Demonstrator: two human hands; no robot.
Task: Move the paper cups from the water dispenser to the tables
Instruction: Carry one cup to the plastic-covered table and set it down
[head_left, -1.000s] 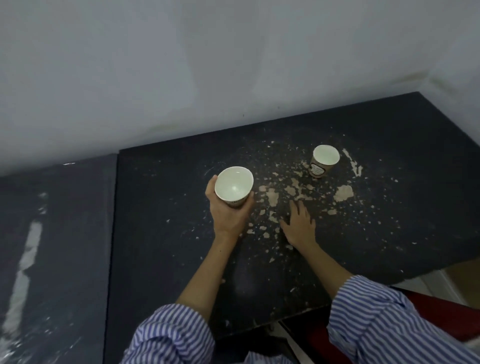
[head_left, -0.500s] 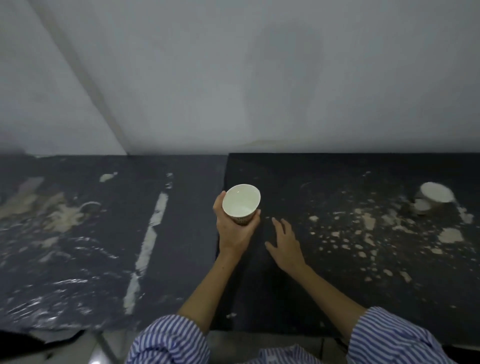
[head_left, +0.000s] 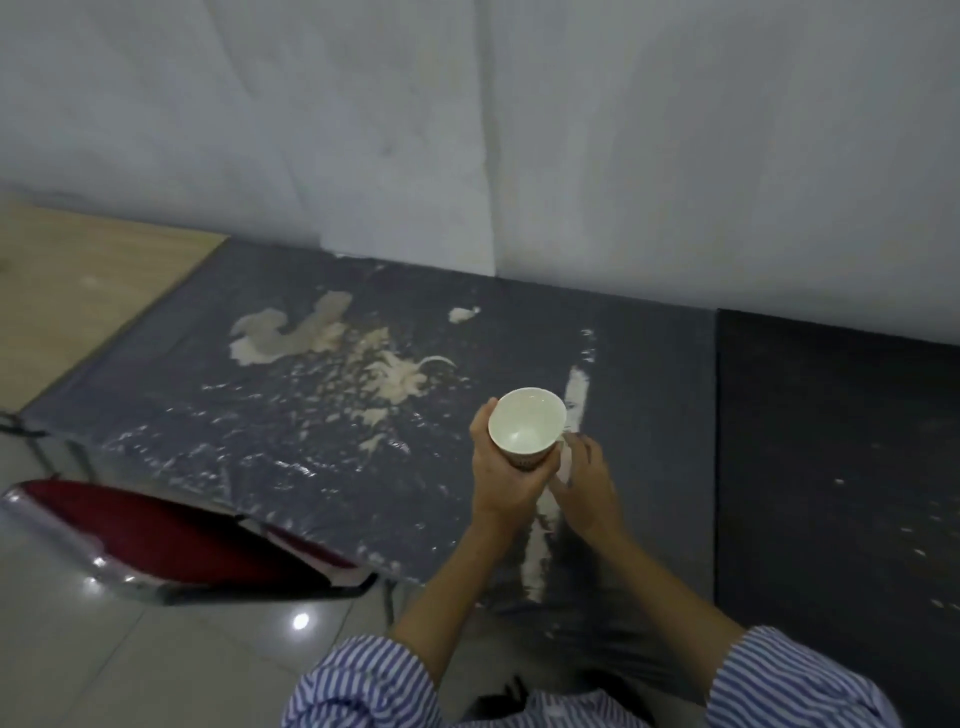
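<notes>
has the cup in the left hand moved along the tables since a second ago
Yes. The paper cup in the left hand has gone leftward, crossing the seam from the darker table onto the grey table.

White wall (head_left: 623, 130), glossy tiled floor (head_left: 156, 665)

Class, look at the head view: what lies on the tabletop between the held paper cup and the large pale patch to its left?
In the head view, between the paper cup in the left hand and the large pale patch there is only dark tabletop with pale flecks; no object.
</notes>
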